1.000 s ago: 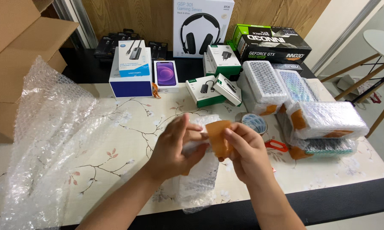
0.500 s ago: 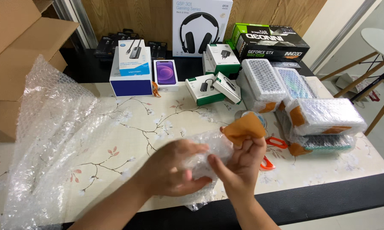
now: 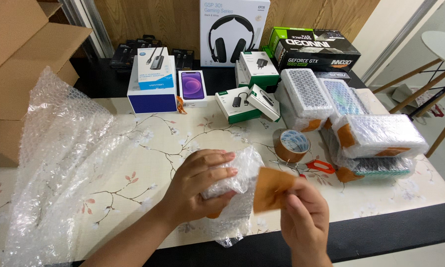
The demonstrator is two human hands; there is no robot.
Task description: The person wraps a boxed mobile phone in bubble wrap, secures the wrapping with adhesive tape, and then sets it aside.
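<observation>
moved since half a second ago: both hands slid lower and a bit right, and the tape piece that was sticking up above the right hand now hangs between the hands, just at the bundle's right edge. looks like it's about to get stuck down, so the wrap is probably nearly closed, just my read.
far left: cardboard box [image 3: 15, 74] standing open at the table edge, untouched.
loose wrap: big sheet of bubble wrap [image 3: 59, 163] spread over the left half of the floral table [image 3: 153, 148], same spot as before.
left hand: left hand [image 3: 195, 190] clenched around the small bubble-wrapped bundle [image 3: 234, 175], fingers over the top, thumb below. can't tell what's inside.
bundle location: held just above the table's near edge, about the middle of the view, loose tail of wrap hanging under it.
tape piece: brown tape strip [image 3: 271, 188] touching the bundle's right side, as far as i can see.
right hand: right hand [image 3: 304, 217] pinching the strip's lower right corner with the fingertips, rest of the fingers curled in.
behind the hands: brown tape roll [image 3: 291, 145] lying flat, red cutter [image 3: 321, 165] just beside it.
right side: stack of already wrapped parcels [image 3: 378, 136], taped with the same brown stuff.
back row: retail boxes [image 3: 242, 99], nobody touching them.
</observation>
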